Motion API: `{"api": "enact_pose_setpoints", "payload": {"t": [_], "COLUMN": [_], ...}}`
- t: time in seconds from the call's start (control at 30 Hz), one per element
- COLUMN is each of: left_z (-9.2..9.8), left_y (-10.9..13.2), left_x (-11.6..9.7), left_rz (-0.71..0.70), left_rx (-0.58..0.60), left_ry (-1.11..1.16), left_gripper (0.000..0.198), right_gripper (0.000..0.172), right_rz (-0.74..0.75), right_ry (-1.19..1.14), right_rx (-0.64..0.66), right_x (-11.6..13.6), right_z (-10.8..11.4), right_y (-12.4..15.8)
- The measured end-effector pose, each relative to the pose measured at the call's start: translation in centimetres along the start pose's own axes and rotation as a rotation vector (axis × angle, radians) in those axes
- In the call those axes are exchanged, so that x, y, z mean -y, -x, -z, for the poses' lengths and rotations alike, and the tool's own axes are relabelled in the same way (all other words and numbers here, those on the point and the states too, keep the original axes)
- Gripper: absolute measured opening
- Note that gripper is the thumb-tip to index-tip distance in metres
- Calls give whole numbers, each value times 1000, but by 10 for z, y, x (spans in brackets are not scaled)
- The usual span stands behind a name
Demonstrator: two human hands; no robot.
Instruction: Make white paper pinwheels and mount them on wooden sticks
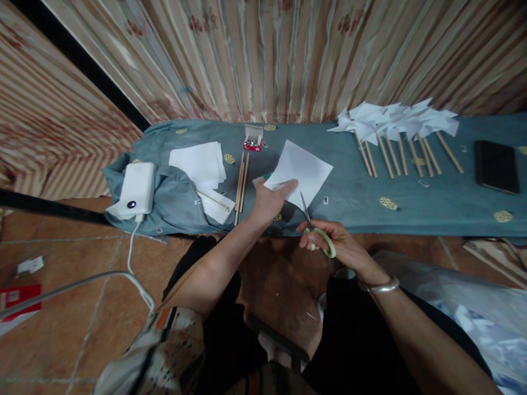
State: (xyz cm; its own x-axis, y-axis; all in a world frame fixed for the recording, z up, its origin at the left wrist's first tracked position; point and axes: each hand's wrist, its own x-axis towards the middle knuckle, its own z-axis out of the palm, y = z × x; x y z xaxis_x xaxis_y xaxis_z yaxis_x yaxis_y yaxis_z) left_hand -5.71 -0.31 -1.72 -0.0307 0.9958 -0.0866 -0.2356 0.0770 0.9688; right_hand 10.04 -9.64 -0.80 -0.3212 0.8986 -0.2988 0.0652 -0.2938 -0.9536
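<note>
My left hand (270, 200) pinches the lower left corner of a square white sheet of paper (307, 164), thumb on top, holding it over the cloth-covered table. My right hand (325, 236) grips a pair of scissors (327, 241) with pale green handles. Its blades point up and away from me at the paper's lower edge; whether they have cut into it I cannot tell. Left of my left hand lie several thin wooden sticks (241, 186). Behind them sits a small red and white box (252, 141) of metal pins, its lid up.
A stack of white paper (201, 162) and a white power bank (138, 189) with a cable (132, 247) lie at the left. Several white paper pinwheels (395, 120) on sticks and a black phone (496, 166) are at the right. A plastic bag (444, 285) stands below.
</note>
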Motion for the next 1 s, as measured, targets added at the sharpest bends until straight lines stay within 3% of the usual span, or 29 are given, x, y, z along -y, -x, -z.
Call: {"api": "enact_pose_setpoints", "payload": {"t": [0.6,1.0], "left_z": [1,0], "left_y": [-4,-2], "left_x": [4,-1], "left_rz": [4,64], "left_rx": [-14,-27], "left_ry": [2,50], "left_gripper": [22,30], "right_gripper": [46,45], "right_rz": [-35,-49], "right_ry": [-81,-74], "right_rx": [-60,-87], "right_x": [2,2], "right_z": [-5,-7], "right_y": [-1,-1]}}
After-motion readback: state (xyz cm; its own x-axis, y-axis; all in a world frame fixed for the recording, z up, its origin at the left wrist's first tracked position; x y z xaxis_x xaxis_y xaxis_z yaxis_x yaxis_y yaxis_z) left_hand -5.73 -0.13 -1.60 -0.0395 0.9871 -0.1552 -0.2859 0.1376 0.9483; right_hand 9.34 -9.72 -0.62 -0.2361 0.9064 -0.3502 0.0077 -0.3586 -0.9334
